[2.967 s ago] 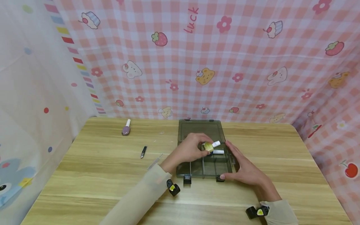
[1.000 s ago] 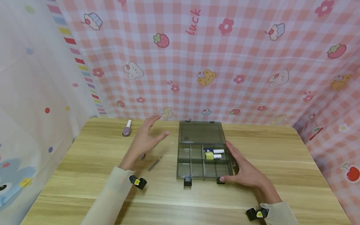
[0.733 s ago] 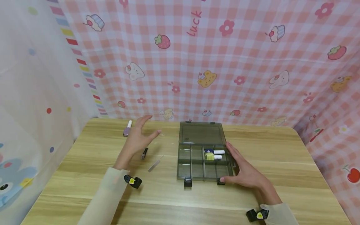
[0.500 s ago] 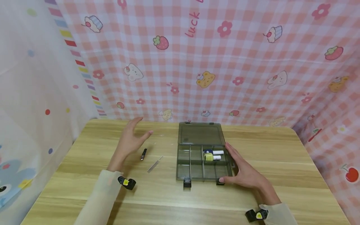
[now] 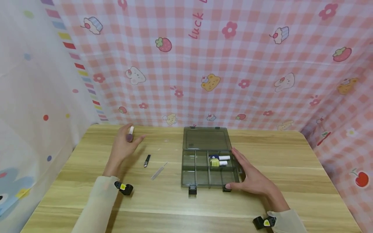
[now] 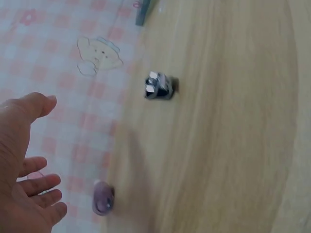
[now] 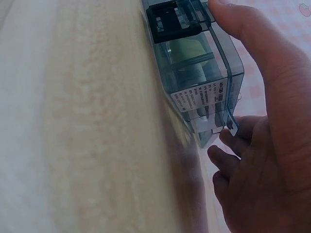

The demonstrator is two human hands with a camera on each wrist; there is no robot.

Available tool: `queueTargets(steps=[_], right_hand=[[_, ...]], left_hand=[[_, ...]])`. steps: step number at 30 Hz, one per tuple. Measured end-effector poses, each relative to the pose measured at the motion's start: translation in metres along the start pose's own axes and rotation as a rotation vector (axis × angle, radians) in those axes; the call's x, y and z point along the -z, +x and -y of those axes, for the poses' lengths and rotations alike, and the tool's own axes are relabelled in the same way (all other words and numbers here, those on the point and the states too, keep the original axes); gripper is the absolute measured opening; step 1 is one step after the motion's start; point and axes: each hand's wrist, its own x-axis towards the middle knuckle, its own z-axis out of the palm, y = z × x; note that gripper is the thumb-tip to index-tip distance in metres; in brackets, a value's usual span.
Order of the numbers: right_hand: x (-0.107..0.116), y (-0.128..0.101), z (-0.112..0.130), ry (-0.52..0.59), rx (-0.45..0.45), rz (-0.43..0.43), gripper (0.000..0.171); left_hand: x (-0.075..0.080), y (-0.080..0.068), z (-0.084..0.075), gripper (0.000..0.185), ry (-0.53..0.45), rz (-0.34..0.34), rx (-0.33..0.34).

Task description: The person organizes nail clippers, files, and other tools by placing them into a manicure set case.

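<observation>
A purple nail polish bottle [image 5: 129, 134] is seen lying at the far left of the wooden table [image 5: 291, 168], with the left hand [image 5: 123, 147] spread wide just before it, fingers straight and nothing held. The right hand [image 5: 250, 176] is laid flat against the right side of the open smoky organizer box [image 5: 201, 176], its thumb at the front corner. A blue bottle [image 5: 219, 157] and a yellow bottle [image 5: 217, 162] are shown lying in one compartment.
</observation>
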Motion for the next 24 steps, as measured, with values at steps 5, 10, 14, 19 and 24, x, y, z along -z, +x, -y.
queueTargets(steps=[5, 10, 14, 19, 24], right_hand=[[0.0, 0.0, 0.001, -0.026, 0.0, -0.008, 0.13], [0.001, 0.0, 0.002, -0.048, 0.006, -0.009, 0.131], [0.001, -0.001, 0.002, -0.057, 0.007, -0.01, 0.131], [0.001, 0.0, 0.002, -0.064, 0.018, -0.009, 0.131], [0.001, -0.001, 0.004, -0.075, 0.019, -0.012, 0.131]], left_hand=[[0.001, 0.0, 0.008, 0.079, -0.003, -0.003, 0.047], [0.002, 0.002, 0.016, 0.082, 0.031, 0.008, 0.087], [0.001, 0.003, 0.021, 0.084, 0.042, 0.032, 0.122], [-0.001, 0.004, 0.027, 0.057, 0.044, 0.057, 0.157], [-0.003, 0.006, 0.03, 0.044, 0.068, 0.011, 0.128]])
